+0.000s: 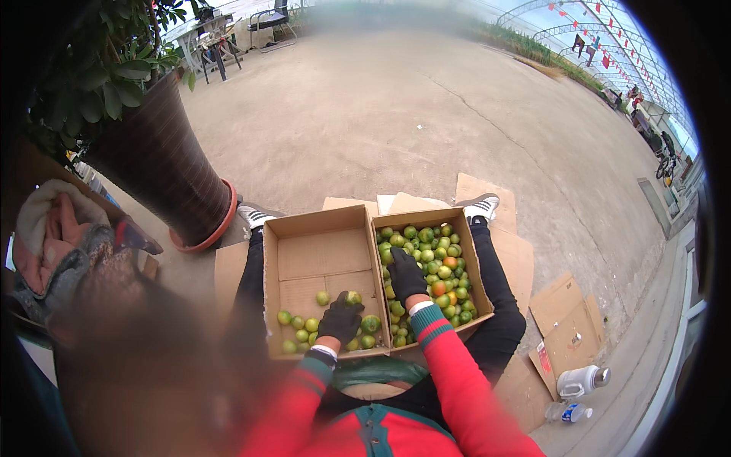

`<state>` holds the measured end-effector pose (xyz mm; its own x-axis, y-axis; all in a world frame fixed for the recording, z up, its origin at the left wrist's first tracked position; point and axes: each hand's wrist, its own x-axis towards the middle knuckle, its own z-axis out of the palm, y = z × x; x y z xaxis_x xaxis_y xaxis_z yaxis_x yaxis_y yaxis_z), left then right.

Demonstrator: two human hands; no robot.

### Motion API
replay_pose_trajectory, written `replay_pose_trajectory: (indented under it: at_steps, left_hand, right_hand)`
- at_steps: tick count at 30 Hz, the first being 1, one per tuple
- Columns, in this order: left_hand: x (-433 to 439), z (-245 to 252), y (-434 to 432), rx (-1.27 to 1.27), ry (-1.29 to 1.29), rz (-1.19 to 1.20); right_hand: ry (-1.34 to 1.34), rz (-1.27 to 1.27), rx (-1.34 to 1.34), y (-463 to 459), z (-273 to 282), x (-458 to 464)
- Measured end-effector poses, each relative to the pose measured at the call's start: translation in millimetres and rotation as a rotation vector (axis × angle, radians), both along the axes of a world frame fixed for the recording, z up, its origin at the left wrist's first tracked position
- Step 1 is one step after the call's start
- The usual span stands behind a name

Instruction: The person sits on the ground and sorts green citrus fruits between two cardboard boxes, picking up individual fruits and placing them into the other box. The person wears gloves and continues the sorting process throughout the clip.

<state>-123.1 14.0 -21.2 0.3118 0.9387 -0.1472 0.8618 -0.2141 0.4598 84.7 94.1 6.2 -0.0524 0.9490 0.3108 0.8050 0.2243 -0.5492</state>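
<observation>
Two open cardboard boxes stand side by side between my outstretched legs. Several green tomatoes [311, 324] lie along the near side of the left box [322, 251]. In there, my black-gloved left hand [339, 321] has a green tomato [353, 297] between its thumb and fingers. The right box [478, 268] is heaped with mostly green tomatoes [425, 235], a few of them orange-red [438, 288]. My right hand [406, 275], also in a black glove, rests over the left part of this heap. Its fingers point away from me, and whatever lies under the palm is hidden.
Flattened cardboard [565, 320] lies on the concrete at right, near a white jug [577, 381] and a plastic bottle [569, 412]. A large potted plant [163, 154] stands at left. Close on the left is a person's blurred head [131, 320]. Chairs [271, 24] stand farther back.
</observation>
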Motion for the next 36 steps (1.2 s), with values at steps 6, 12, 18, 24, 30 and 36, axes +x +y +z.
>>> replay_pose_trajectory:
  at_steps: [6, 12, 18, 24, 30, 36]
  left_hand:
    - [-10, -7, -7, 0.025, -0.116, 0.174]
    - [-10, 28, -13, 0.346, -0.859, 0.188]
    - [-9, 61, -34, -0.051, -0.956, -0.075]
    - [-10, 61, -33, -0.003, -0.718, -0.232]
    - [-8, 38, -11, 0.503, -0.347, 0.291]
    - [-34, -10, 10, -0.032, 0.222, 0.402]
  right_hand:
    - [0.166, 0.084, 0.154, -65, 18, -34]
    - [0.157, 0.220, 0.242, -112, 38, -53]
    - [0.229, 0.307, 0.031, -106, 32, -37]
    - [0.368, 0.336, -0.050, -109, 32, -29]
    - [1.520, -0.300, 0.094, -76, -6, 27]
    - [1.804, -0.541, -0.329, -77, -33, 71]
